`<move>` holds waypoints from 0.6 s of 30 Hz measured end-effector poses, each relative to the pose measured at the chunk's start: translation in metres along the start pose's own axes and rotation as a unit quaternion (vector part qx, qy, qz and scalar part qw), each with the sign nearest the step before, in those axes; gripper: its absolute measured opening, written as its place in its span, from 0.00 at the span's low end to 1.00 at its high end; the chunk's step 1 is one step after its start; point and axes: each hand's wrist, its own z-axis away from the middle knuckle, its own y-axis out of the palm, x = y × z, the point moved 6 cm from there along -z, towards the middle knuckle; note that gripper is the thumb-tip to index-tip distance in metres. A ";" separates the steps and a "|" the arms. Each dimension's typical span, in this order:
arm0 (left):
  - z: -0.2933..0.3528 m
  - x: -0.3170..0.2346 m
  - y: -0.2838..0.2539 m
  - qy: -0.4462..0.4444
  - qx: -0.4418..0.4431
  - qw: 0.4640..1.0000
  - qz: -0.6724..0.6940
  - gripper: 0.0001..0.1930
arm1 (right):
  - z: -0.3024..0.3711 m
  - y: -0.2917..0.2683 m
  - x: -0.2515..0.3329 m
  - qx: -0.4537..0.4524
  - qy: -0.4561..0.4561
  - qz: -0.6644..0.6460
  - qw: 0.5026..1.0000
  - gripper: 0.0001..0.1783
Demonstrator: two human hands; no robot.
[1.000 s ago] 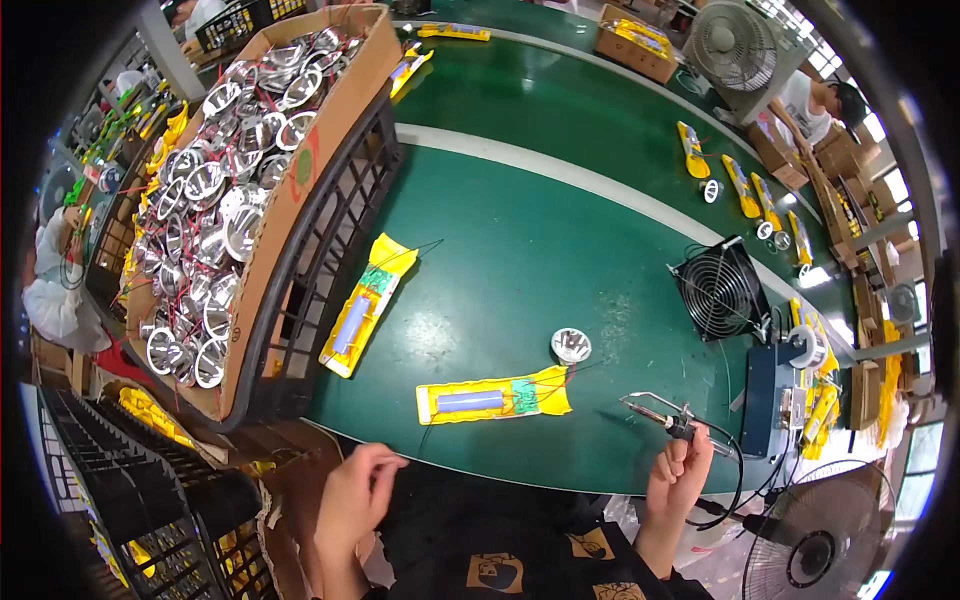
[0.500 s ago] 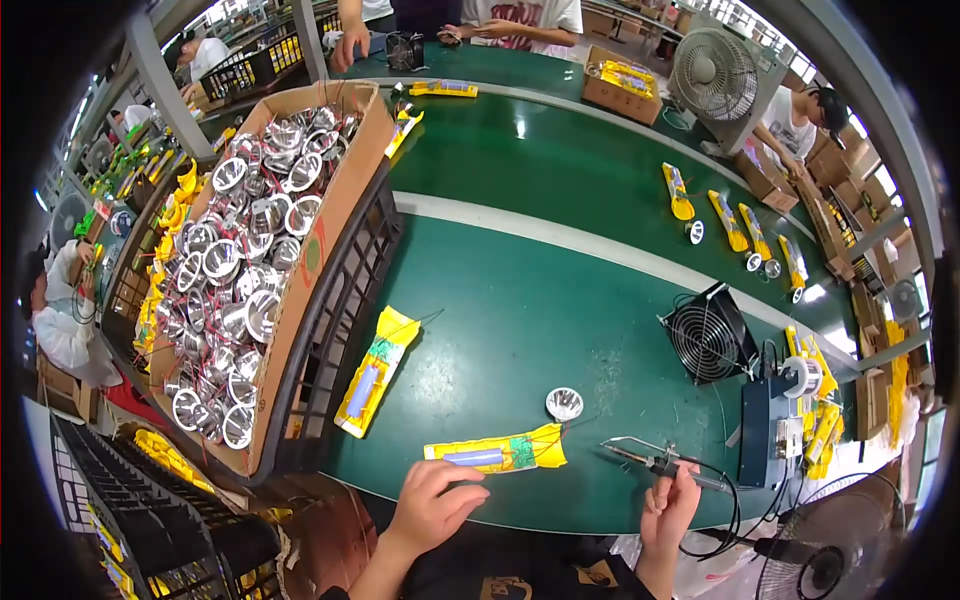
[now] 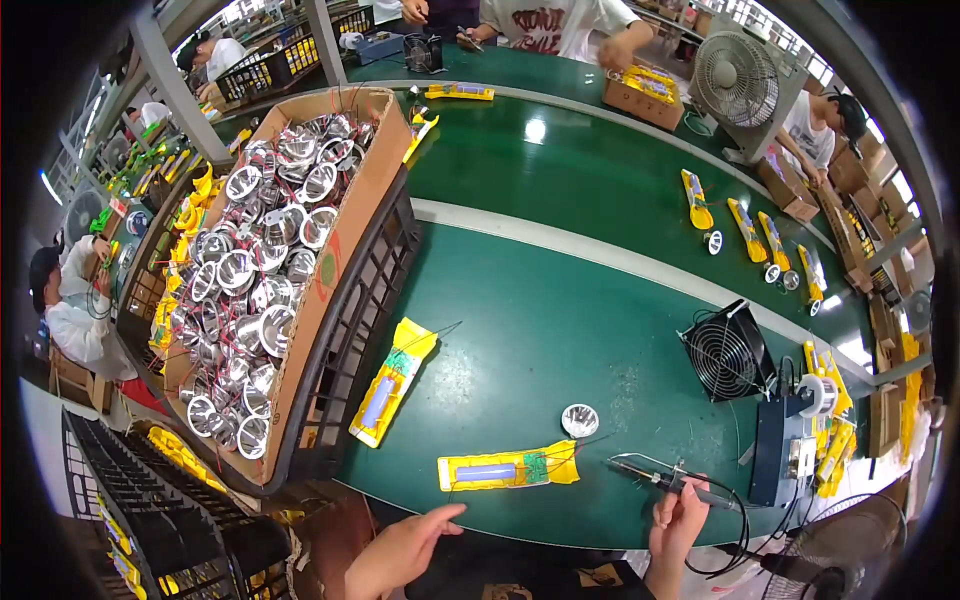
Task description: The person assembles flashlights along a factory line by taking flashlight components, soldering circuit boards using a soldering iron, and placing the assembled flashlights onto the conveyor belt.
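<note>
My right hand (image 3: 680, 515) is closed around a soldering iron (image 3: 655, 480) fitted with a thin wire guide, its tip toward the left. My left hand (image 3: 400, 552) is empty at the table's front edge, index finger stretched out and the other fingers loosely bent. Just beyond it lies a yellow plastic housing (image 3: 447, 473) holding a purple battery cell (image 3: 487, 472) and a green circuit board (image 3: 537, 467), with thin wires at its right end. A silver reflector cup (image 3: 580, 421) rests behind that end. Farther left lies a second yellow housing (image 3: 370, 425) with similar parts.
A cardboard box (image 3: 340, 215) full of wired reflectors stands on a black crate (image 3: 375, 275) at left. A small black fan (image 3: 728, 350) and a blue soldering station (image 3: 775, 450) stand at right. Beyond runs a green conveyor (image 3: 580, 170) carrying yellow housings. Co-workers sit around it.
My left hand has drawn back from the near housing toward the lower left. The right hand still holds the iron. A co-worker's hand now reaches to the box at the back.
</note>
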 end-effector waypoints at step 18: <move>-0.043 -0.028 -0.001 0.281 -0.281 0.918 0.016 0.08 | 0.015 0.001 0.013 0.025 -0.035 0.018 0.999 0.08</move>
